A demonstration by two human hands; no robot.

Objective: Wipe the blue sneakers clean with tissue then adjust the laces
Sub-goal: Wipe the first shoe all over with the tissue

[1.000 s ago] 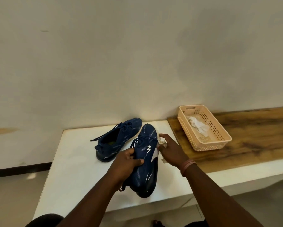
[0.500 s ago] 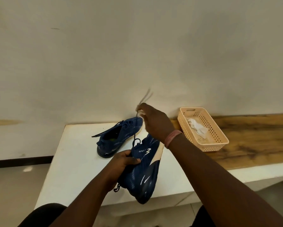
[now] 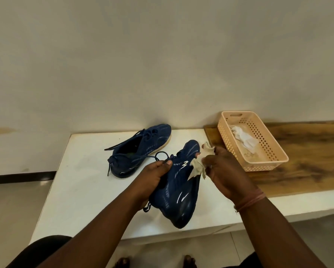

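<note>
Blue shoe in hands: the held sneaker [image 3: 178,182] is lifted over the white table [image 3: 81,182], its heel toward the person and past the front edge, its toe toward the wall.
Left hand: the left hand [image 3: 152,176] grips the sneaker at the collar, thumb on the side, fingers curled round it.
Right hand: the right hand [image 3: 225,171] pinches a crumpled tissue [image 3: 200,163] against the pale sole edge of the sneaker.
Laces: a dark lace loop [image 3: 160,154] stands up just beyond the left thumb.
Second shoe: the other sneaker [image 3: 141,147] lies on the table near the wall, apart from the held one, its laces loose.
Basket: a peach plastic basket [image 3: 266,161] stands on the wooden board [image 3: 307,151], just beside the right hand; white used tissue [image 3: 243,137] lies inside.
Open room: bare white table lies to the left of both shoes, up to the left edge; bare wood lies to the right of the basket.
Marks: white stripes and a small white logo [image 3: 185,163] are on the held sneaker; no words can be read.
</note>
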